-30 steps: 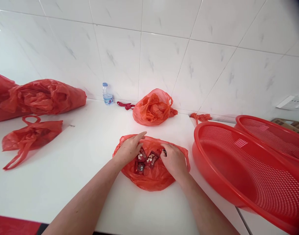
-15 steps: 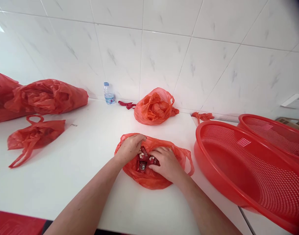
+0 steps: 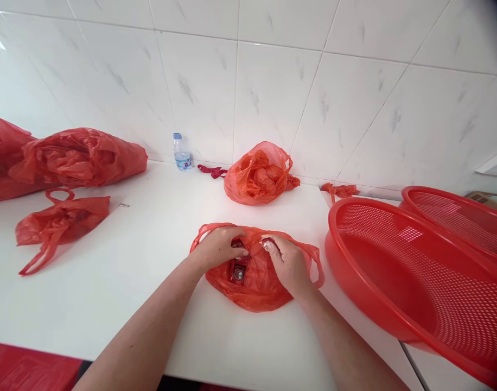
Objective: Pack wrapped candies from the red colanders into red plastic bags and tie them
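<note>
Pinching a wrapped packet [image 3: 266, 245], the right hand [image 3: 288, 263] angles inward.

No text, brand or number can be made out for certain. Pale marks show on the packet [image 3: 267, 245] pinched in the right hand [image 3: 288, 263], too small to read. Just on the near side of the left hand [image 3: 221, 247], a dark wrapper [image 3: 239, 273] bears a round pale emblem, its lettering illegible. Beyond the left hand, further left, the bottle [image 3: 183, 154] wears a blue-and-purple label, likewise unreadable.
</note>
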Demonstrator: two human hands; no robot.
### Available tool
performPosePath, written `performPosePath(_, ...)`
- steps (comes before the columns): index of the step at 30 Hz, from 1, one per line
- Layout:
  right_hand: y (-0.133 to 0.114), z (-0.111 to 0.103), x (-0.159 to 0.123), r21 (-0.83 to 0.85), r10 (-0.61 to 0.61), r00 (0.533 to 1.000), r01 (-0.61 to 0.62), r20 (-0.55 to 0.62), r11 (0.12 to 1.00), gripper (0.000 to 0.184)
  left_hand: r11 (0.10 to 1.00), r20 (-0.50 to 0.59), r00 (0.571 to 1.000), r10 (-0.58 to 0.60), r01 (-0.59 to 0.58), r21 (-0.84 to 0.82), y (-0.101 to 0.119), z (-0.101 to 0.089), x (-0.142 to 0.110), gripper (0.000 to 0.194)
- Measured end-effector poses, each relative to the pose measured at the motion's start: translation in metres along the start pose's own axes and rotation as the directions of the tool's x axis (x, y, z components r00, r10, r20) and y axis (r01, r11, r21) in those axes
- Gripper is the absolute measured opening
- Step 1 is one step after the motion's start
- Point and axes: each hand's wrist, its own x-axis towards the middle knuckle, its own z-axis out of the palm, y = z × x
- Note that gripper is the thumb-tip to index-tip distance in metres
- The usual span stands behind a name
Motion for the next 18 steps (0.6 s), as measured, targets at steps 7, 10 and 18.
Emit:
performPosePath(7, 0.004, -0.0014, 0.001, 0.007, 0.094, 0.994, -0.094, -0.059, 0.996, 0.026, 0.998, 0.024, 0.999, -0.028, 0.027, 0.051, -0.0033, 0.0048, 0.0008, 0.036)
performPosePath(10, 0.0061, -0.0013, 0.0015, 0.022, 0.136, 0.989, -0.135, -0.057, 0.991, 0.026, 0.999, 0.02, 1.0, -0.022, 0.022, 0.038, -0.0043, 0.0052, 0.0006, 0.043)
performPosePath(18, 0.0066, -0.0001, 0.0011, 0.025, 0.059, 0.995, -0.057, -0.076, 0.998, 0.025, 1.0, -0.026, 1.0, 0.01, -0.009, 0.011, -0.0015, 0.0051, 0.0, 0.056)
